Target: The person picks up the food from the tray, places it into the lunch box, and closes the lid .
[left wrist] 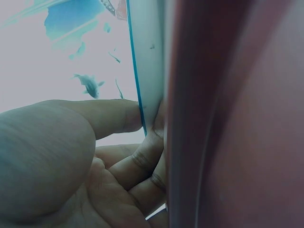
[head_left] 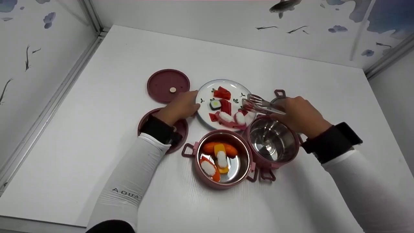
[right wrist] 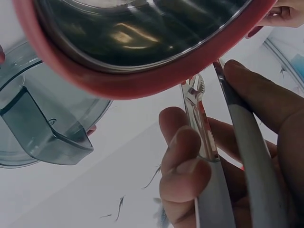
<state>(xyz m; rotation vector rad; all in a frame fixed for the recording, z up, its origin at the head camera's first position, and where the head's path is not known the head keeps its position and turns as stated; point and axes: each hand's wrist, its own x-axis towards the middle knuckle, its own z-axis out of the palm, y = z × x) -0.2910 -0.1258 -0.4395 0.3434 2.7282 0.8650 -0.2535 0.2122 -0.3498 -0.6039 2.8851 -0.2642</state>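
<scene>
My left hand (head_left: 181, 108) pinched the rim of the sushi plate (head_left: 207, 94), thumb on top and fingers curled beneath, as the left wrist view showed. Two pink lids (head_left: 168, 84) lay on the white table (head_left: 113, 81) beside that hand. On the plate sat the toy sushi (head_left: 223, 106). Nearer me stood a pink pot (head_left: 223, 158) already holding sushi, and an empty pot (head_left: 271, 142) just right of it. My right hand (head_left: 299, 115) gripped the metal tongs (head_left: 258, 104), their tips slightly parted over the plate's right edge.

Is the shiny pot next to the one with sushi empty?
Empty. The right-hand pot shows only bare steel inside, while its neighbour pot holds toy sushi pieces.
</scene>
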